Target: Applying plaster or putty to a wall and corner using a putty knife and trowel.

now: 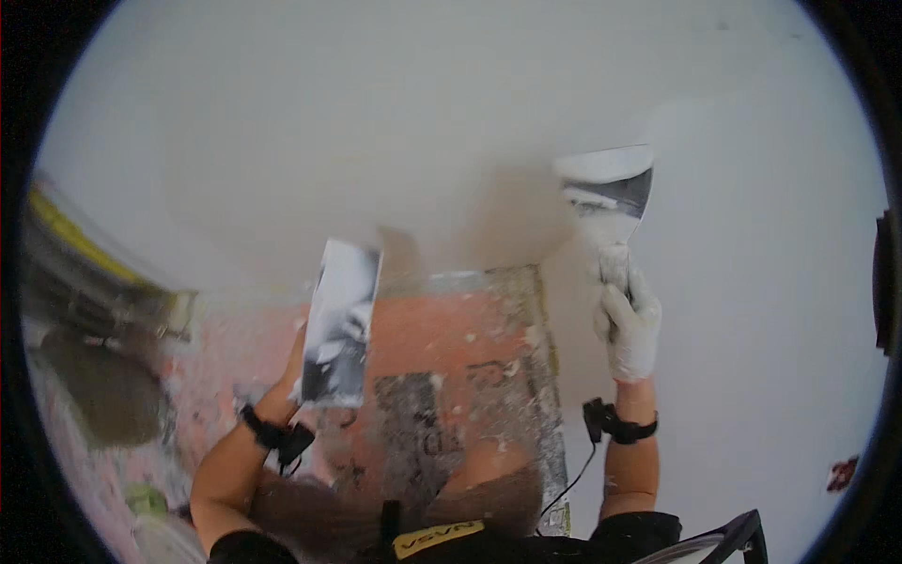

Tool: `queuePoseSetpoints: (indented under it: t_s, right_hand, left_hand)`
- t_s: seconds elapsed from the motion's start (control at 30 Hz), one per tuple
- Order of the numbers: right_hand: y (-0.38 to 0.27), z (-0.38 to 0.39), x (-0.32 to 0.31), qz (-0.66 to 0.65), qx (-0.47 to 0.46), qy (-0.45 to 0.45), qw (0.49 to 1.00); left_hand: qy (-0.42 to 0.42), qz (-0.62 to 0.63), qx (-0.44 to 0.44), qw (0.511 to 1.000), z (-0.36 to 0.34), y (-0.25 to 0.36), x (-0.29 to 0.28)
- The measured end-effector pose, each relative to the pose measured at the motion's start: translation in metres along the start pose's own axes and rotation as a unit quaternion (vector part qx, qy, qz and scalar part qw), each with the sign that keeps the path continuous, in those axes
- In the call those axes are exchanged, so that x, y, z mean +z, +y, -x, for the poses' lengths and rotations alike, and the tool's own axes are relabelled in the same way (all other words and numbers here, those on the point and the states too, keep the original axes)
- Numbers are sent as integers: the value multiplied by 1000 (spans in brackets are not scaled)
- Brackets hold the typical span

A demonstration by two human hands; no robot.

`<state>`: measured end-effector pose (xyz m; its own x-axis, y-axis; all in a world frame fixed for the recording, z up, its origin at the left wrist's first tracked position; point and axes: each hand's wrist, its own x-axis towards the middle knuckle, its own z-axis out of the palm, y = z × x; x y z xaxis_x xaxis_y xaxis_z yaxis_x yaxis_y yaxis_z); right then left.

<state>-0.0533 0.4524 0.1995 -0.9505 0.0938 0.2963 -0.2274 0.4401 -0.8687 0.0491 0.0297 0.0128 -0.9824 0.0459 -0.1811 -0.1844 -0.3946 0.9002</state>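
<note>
1. Head view, right of centre: the right hand (629,324) wears a white, plaster-smeared glove, and its fingers are wrapped tight around the handle of a wide putty knife (609,191).
2. The knife's blade points up toward the upper right of the frame. It carries streaks of white filler and lies against the pale wall (376,113), which fills the whole upper half of the picture.
3. A black band (622,425) sits on the right wrist, with a thin cable hanging down from it.
4. Left of centre: the left hand (299,362) is mostly hidden behind a flat metal plate (342,324) smeared with white filler. The hand grips the plate from behind at its lower left edge; how the fingers lie I cannot tell exactly.
5. The plate stands nearly upright, tilted slightly right, well apart from the knife.
6. A black band (274,434) also sits on the left wrist.
7. Lower centre: a reddish, plaster-spattered platform (451,348) lies below the hands.
8. Left edge of the frame: blurred, with a yellow strip (70,230) and a grey round shape (108,390) that I cannot tell apart further.
</note>
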Motion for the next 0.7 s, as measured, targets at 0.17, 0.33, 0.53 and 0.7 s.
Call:
queuePoseSetpoints:
  t_s: [0.17,0.33,0.53,0.7]
  right_hand:
    - [14,26,37,-262,247,-464,809]
    - [39,46,93,-315,332,-582,672]
    - [37,37,107,-350,275,-583,679]
    - [34,18,77,-335,226,-530,746]
  left_hand:
    - [137,242,-76,957,-5,13,-3]
    - [248,-264,185,913,-3,28,19]
    - [211,-576,185,768,13,70,29]
    - [182,-658,271,678,3,76,10]
